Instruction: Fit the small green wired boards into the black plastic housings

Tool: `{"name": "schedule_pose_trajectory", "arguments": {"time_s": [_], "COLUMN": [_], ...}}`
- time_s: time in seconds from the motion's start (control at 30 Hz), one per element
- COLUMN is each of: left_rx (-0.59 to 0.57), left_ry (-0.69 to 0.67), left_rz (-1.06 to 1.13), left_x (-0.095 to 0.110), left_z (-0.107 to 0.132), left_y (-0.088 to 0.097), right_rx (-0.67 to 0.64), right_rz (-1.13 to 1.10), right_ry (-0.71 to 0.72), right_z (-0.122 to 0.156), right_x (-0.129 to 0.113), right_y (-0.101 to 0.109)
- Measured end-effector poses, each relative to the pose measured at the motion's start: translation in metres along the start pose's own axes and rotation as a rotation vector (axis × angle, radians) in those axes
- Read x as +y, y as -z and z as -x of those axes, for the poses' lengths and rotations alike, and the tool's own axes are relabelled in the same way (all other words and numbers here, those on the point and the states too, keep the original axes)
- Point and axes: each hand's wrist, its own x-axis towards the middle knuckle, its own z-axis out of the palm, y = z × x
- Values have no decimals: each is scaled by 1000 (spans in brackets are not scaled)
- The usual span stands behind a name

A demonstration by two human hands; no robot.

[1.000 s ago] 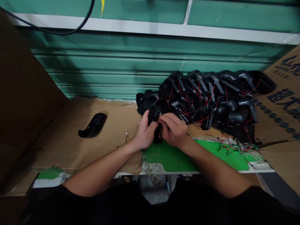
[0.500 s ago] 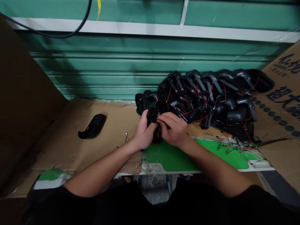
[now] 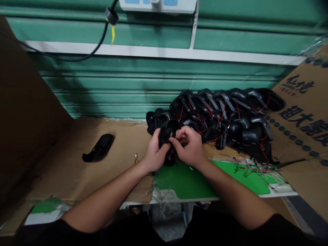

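A black plastic housing (image 3: 168,131), with a rounded hollow top, is held up over the edge between the cardboard and the green board. My left hand (image 3: 155,154) wraps its left side, thumb across the front. My right hand (image 3: 190,145) is closed at its right side, thumb tip pressed on the inner face and the other fingers curled near the rim. Any small part between those fingers is hidden. Just behind is a heap of similar black housings (image 3: 246,131) with thin red wires. A single curved black shell (image 3: 99,147) lies apart on the cardboard at left.
Loose wires with small connectors (image 3: 252,165) lie at the right of the green board (image 3: 194,184). A small connector (image 3: 136,156) sits on the cardboard sheet (image 3: 123,136). Cardboard boxes stand either side; a power strip (image 3: 159,6) and black cable (image 3: 99,44) hang on the green wall.
The view has tilted up, bringing the power strip into sight. My right fingers have shifted from a pinch over the housing's front to a curl at its right, thumb still on it.
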Motion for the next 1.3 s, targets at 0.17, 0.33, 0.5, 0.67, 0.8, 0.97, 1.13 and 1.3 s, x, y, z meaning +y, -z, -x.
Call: {"name": "schedule_pose_trajectory", "arguments": {"time_s": [0.17, 0.33, 0.5, 0.67, 0.8, 0.97, 1.13, 1.3], "left_rx": [-96, -88, 193, 118, 36, 406, 705, 834], "left_ry": [-16, 25, -79, -62, -219, -310, 38, 521], "left_rz": [-68, -66, 59, 50, -187, -745, -1412, -1443], "left_x": [3, 10, 12, 2, 4, 33, 57, 69], "left_z": [3, 1, -6, -6, -6, -18, -29, -33], "left_y": [2, 2, 3, 9, 21, 50, 93, 129], "right_rx": [-233, -338, -355, -143, 53, 638, 711, 655], "right_rz": [-490, -565, -357, -139, -38, 456, 884, 990], "right_ry": [-594, -585, -403, -63, 78, 363, 413, 423], "right_z": [-13, -17, -5, -2, -14, -53, -94, -105], "right_x": [7, 3, -2, -9, -16, -13, 21, 51], "right_y": [7, 8, -3, -1, 19, 74, 128, 136]}}
